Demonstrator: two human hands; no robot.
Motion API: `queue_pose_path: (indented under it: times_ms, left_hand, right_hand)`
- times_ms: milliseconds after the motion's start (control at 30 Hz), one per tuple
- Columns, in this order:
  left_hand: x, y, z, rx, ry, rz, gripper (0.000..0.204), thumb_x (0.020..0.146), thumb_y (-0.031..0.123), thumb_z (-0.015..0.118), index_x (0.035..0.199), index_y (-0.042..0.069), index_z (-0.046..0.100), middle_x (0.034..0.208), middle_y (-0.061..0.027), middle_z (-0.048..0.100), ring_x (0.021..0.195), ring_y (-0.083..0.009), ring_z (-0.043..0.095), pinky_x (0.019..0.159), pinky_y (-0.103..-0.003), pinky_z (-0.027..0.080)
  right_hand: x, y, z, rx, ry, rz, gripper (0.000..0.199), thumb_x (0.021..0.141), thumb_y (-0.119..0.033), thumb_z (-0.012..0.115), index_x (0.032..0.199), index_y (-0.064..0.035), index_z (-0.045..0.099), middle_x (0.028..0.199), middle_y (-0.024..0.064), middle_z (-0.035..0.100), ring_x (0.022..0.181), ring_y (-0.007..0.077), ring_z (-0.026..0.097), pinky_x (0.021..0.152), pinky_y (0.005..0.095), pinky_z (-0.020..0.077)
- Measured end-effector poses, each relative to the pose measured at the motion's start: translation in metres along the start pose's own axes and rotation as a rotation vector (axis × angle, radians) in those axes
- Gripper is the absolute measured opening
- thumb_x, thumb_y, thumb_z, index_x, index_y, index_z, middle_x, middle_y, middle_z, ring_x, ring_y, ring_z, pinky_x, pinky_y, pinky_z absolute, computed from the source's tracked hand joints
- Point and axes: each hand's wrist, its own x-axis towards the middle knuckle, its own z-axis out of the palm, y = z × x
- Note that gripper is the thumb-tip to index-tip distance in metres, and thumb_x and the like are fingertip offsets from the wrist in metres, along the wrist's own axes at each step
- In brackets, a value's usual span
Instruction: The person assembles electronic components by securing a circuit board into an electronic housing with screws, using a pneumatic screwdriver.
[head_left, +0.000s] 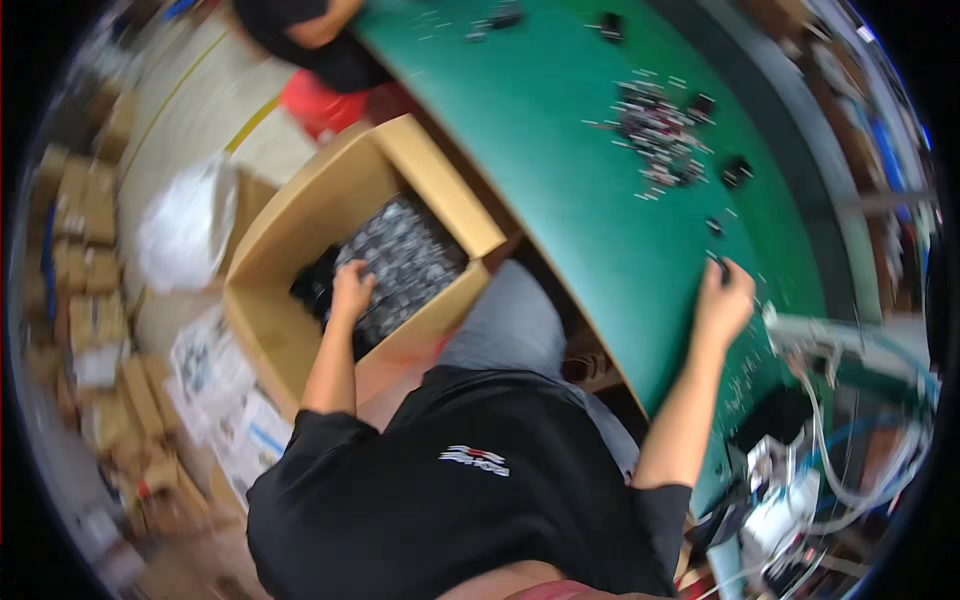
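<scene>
My left hand (350, 291) reaches into a large cardboard box (283, 232) on my left. Its fingers are apart, with nothing visible between them, over a heap of small black and grey shiny parts (398, 250) whose kind I cannot make out. Beside that hand, a black plastic liner (318, 283) lies bunched up in the box. On the right, my right hand (728, 292) is over the green table (590, 220), its fingers pinched on a small black part (722, 267). Just beyond them lies another small black piece (714, 226).
Farther up the table lies a pile of small dark parts with silvery pins (660, 130), near black round pieces (736, 173). A machine with pale hoses (820, 430) stands at the right. A person (310, 40) is at the far left, near a red stool (322, 103). Cartons (88, 205) line the left.
</scene>
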Motion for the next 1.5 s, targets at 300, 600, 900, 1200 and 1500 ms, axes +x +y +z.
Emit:
queue_pose_path:
  times_ms: [300,600,900,1200,1500]
  left_hand:
    - [-0.046,-0.17,0.018,-0.29,-0.322,-0.882,0.042,0.082,0.024,0.082,0.115,0.001,0.071,0.094,-0.0098,0.071,0.086,-0.0284,0.068,0.079,-0.043,0.055]
    - [0.023,-0.213,0.049,0.373,-0.009,-0.055,0.046,0.085,0.007,0.061,0.131,-0.001,0.058,0.126,-0.0268,0.062,0.12,-0.044,0.057,0.107,-0.049,0.042]
    - [0.032,-0.177,0.062,0.39,-0.315,-0.474,0.08,0.085,0.02,0.08,0.145,-0.003,0.033,0.14,-0.0278,0.051,0.129,-0.0453,0.052,0.108,-0.049,0.046]
    - [0.051,-0.145,0.064,-0.094,0.04,-0.221,0.06,0.086,0.023,0.081,0.129,-0.009,0.052,0.104,-0.0124,0.055,0.087,-0.0251,0.054,0.09,-0.034,0.048]
    - [-0.008,0.145,-0.048,-1.216,-0.075,0.249,0.056,0.092,0.013,0.066,0.144,0.003,0.046,0.13,-0.0122,0.062,0.105,-0.0134,0.059,0.075,-0.021,0.048]
  right_hand:
    - [-0.05,-0.01,-0.005,-0.238,-0.114,-0.339,0.012,0.093,-0.006,0.068,0.104,-0.0025,0.068,0.107,0.0139,0.063,0.093,0.0285,0.066,0.073,0.0426,0.0562]
    - [-0.041,-0.036,-0.03,-0.27,-0.091,-0.301,0.033,0.087,0.001,0.062,0.119,-0.0056,0.06,0.118,0.0195,0.057,0.114,0.0385,0.057,0.091,0.0461,0.0535]
    - [-0.071,-0.014,-0.034,0.137,-0.031,0.357,0.028,0.09,-0.01,0.072,0.117,-0.0047,0.066,0.107,0.0084,0.064,0.08,0.0146,0.065,0.068,0.0276,0.0535]
    - [-0.02,-0.007,0.006,0.261,-0.058,0.355,0.028,0.082,-0.019,0.081,0.106,-0.0045,0.076,0.103,0.011,0.069,0.081,0.0197,0.067,0.077,0.0329,0.0567]
    - [-0.039,-0.014,-0.007,0.17,-0.013,0.024,0.01,0.085,-0.017,0.074,0.088,-0.0104,0.068,0.087,0.01,0.061,0.082,0.0327,0.065,0.069,0.0444,0.0539]
